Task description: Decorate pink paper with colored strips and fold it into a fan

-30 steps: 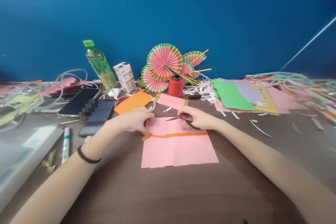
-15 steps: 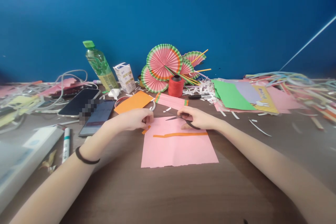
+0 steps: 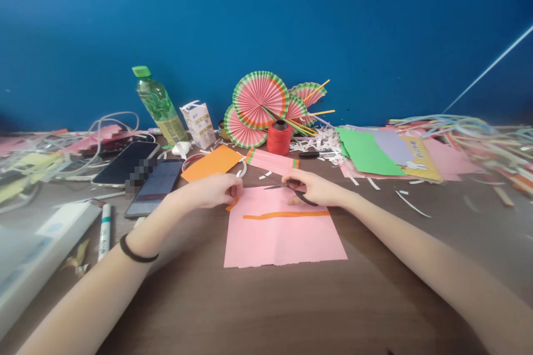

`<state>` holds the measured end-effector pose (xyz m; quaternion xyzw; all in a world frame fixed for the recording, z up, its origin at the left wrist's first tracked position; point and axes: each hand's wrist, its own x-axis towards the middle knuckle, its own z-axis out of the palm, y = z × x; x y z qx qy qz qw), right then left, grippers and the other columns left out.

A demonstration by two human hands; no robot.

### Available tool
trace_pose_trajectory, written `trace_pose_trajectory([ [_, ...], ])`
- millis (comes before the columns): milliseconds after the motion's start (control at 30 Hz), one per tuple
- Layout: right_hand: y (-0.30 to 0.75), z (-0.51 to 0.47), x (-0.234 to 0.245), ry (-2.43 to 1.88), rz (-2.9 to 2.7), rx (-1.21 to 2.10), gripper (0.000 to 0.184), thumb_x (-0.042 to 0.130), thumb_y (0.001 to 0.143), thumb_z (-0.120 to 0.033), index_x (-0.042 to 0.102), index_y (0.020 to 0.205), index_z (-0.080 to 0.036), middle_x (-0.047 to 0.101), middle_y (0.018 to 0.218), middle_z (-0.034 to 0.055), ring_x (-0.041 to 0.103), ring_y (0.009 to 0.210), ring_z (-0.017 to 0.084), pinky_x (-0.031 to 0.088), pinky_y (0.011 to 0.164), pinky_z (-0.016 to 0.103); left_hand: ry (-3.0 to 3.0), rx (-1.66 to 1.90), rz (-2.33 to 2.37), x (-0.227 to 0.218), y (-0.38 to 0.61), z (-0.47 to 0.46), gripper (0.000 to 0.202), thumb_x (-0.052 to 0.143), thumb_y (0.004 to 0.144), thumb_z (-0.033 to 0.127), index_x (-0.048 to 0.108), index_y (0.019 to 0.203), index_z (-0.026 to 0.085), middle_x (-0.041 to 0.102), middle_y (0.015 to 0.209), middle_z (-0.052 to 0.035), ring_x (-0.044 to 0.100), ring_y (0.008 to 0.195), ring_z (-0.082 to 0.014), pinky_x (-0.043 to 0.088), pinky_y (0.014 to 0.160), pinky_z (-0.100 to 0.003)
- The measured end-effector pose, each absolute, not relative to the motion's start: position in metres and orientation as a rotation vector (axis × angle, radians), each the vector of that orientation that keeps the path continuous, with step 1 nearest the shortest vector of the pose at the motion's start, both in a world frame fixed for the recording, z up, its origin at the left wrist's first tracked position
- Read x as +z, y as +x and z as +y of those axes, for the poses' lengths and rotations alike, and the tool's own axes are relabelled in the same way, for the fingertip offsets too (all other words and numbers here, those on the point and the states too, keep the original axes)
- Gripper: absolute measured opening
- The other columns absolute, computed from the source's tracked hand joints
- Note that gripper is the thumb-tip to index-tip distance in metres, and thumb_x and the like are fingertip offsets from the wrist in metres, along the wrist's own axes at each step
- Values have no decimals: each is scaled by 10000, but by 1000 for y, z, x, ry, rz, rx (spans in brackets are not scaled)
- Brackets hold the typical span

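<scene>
My right hand [image 3: 310, 187] is closed around black-handled scissors [image 3: 300, 193], whose blades point left over the far part of a pink paper sheet [image 3: 283, 244]. Across the sheet lies a long thin orange paper strip [image 3: 287, 214], nearly level. At the sheet's far left corner my left hand [image 3: 216, 189] is curled in a pinch. A short orange paper piece [image 3: 232, 205] pokes out under its fingertips; the rest of it is hidden by the hand. Just behind that hand rests an orange paper sheet [image 3: 214, 162].
Behind the hands are a pleated pink strip [image 3: 272, 160], a red thread spool [image 3: 278, 138] and round paper fans [image 3: 260, 100]. A bottle [image 3: 160, 105], a carton [image 3: 199, 123] and phones [image 3: 156, 186] stand or lie to the left. Green paper [image 3: 370, 151] and scraps lie right.
Almost nothing has moved. The left hand has shifted very slightly, and a little less of the orange piece shows beneath it. The scissors stay in the right hand.
</scene>
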<state>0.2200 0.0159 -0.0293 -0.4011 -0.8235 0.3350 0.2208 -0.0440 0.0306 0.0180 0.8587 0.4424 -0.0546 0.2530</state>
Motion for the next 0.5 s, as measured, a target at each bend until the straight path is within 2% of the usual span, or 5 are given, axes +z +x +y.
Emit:
trace_pose_trajectory([
  [233,221,16,-31,-1105,-2253,968,383,687,631,-400,524,903,-184,478,849,22,461,728,134,441,717,289,2335,-132,1146,17,-46,32,142,440,599,150,552,680,182,576,766,-15,526,703,-157,384,589,-230],
  [500,222,17,-33,-1107,-2202,1025,409,692,621,-415,531,922,-189,471,839,15,463,739,134,437,724,288,2172,-66,1058,17,-47,32,115,500,662,218,552,758,182,599,784,9,538,709,-137,394,609,-216],
])
